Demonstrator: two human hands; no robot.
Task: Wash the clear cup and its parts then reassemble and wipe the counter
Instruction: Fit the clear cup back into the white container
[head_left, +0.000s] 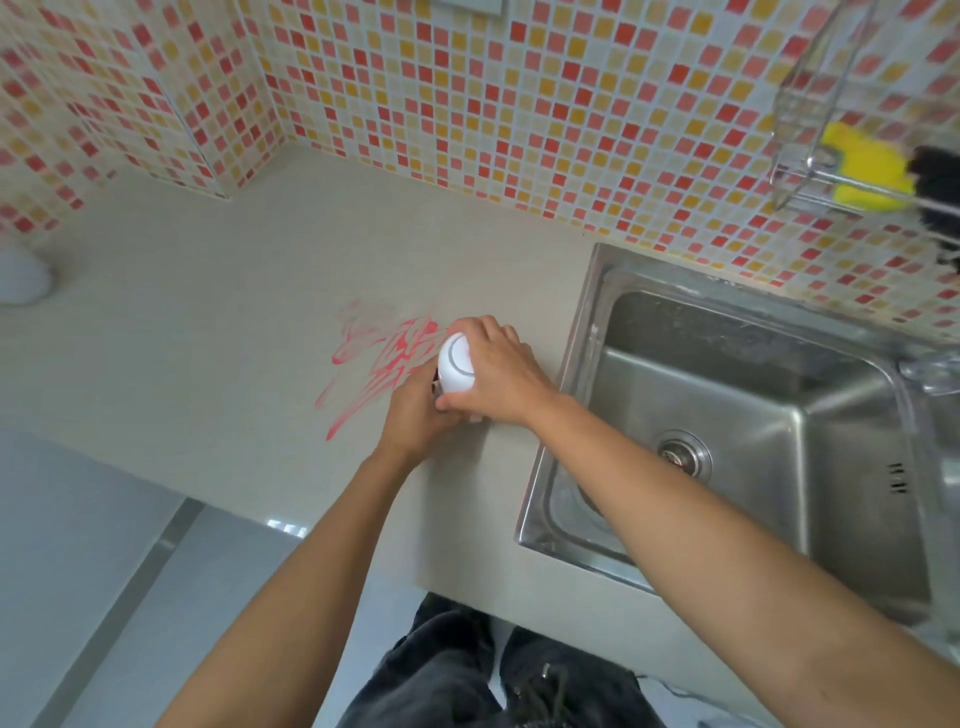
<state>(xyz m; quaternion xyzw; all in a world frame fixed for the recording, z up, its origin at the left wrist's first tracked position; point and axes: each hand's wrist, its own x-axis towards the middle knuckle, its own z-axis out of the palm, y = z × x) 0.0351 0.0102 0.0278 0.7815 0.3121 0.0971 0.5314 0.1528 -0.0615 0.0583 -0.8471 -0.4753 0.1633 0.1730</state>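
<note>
A cup with a round white lid (455, 364) stands on the beige counter (218, 312), just left of the sink. My right hand (498, 371) wraps over the lid from the right. Below it, my left hand (418, 415) grips the cup's body, which is almost wholly hidden by my fingers. Red smeared streaks (382, 358) stain the counter right behind and to the left of the cup.
A steel sink (737, 415) with a drain lies to the right. On the tiled wall above it, a wire rack (810, 130) holds a yellow sponge (865, 169) and something dark. A white object (21, 275) sits at the far left edge.
</note>
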